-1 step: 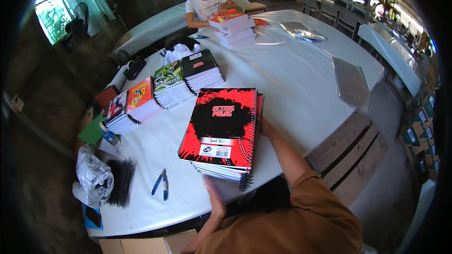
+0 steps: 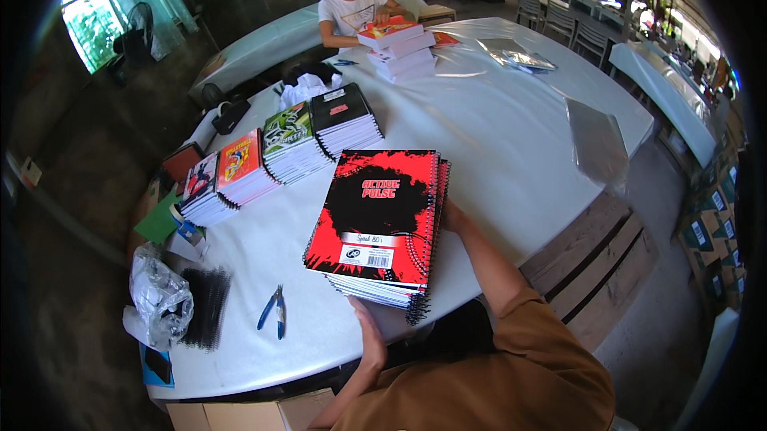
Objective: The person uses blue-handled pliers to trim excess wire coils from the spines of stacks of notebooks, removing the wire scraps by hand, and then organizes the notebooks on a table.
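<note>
A stack of spiral notebooks (image 2: 379, 291) stands on the table in front of me. Its top notebook (image 2: 369, 215) has a red and black cover, with the black coil along the right side. My left hand (image 2: 368, 333) is at the stack's near edge, fingers stretched flat and pointing up along it. At the right side, against the coiled edges, is my right hand (image 2: 452, 217); its fingers are hidden behind the stack. Left of the stack lie blue-handled cutting pliers (image 2: 273, 311) on the table, touched by neither hand.
Several notebook stacks (image 2: 292, 131) stand in a row at the left. A plastic bag (image 2: 160, 295) and black spiral coils (image 2: 204, 307) lie near the left edge. Across the table (image 2: 511, 135), a person (image 2: 351, 11) handles stacked books (image 2: 399, 51). Clear plastic sheets (image 2: 595, 143) lie at the right.
My left hand has shifted slightly up toward the stack's near edge. The stack and my right arm look the same.
</note>
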`<move>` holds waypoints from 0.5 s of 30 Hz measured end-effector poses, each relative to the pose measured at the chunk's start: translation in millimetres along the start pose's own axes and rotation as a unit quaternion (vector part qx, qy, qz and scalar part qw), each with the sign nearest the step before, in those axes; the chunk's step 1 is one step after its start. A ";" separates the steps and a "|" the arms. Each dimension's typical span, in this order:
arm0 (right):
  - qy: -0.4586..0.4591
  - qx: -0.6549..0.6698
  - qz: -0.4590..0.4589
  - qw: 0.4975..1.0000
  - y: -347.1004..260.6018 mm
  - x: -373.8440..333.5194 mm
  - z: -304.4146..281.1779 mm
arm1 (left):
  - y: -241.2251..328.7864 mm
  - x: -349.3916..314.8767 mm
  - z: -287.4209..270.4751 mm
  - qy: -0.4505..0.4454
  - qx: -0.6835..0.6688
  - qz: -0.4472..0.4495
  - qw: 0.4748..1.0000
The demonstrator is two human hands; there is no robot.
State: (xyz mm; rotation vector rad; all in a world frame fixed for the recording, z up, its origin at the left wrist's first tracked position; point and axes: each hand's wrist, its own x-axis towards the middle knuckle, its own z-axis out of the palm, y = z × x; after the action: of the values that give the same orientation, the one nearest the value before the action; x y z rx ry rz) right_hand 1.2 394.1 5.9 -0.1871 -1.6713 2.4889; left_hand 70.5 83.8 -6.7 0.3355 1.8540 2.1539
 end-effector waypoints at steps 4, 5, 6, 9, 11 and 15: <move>-0.024 0.020 0.017 0.999 -0.4 -10.0 10.0 | 10.6 15.2 3.1 -0.059 -0.062 -0.005 0.996; 0.001 0.063 0.035 0.997 -1.8 -20.4 8.9 | 24.3 21.3 4.1 -0.088 -0.076 -0.002 0.993; 0.029 0.107 0.051 0.993 -2.4 -33.0 6.9 | 51.5 27.1 8.4 -0.167 -0.151 -0.055 0.973; -0.003 0.217 -0.014 0.976 -4.4 -87.4 26.6 | 84.3 47.7 -1.5 -0.246 -0.173 -0.086 0.950; 0.015 0.242 -0.042 0.969 -5.9 -125.2 50.6 | 83.4 72.3 -13.6 -0.305 -0.161 -0.116 0.932; 0.166 0.135 -0.175 0.961 31.4 -173.3 93.3 | 49.6 130.9 -52.7 -0.421 -0.043 -0.172 0.890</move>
State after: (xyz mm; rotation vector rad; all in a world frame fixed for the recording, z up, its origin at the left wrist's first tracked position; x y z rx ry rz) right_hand 153.4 265.8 16.5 -0.2385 -1.1121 2.2354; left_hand -73.3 75.0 33.6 0.7189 1.1938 1.4768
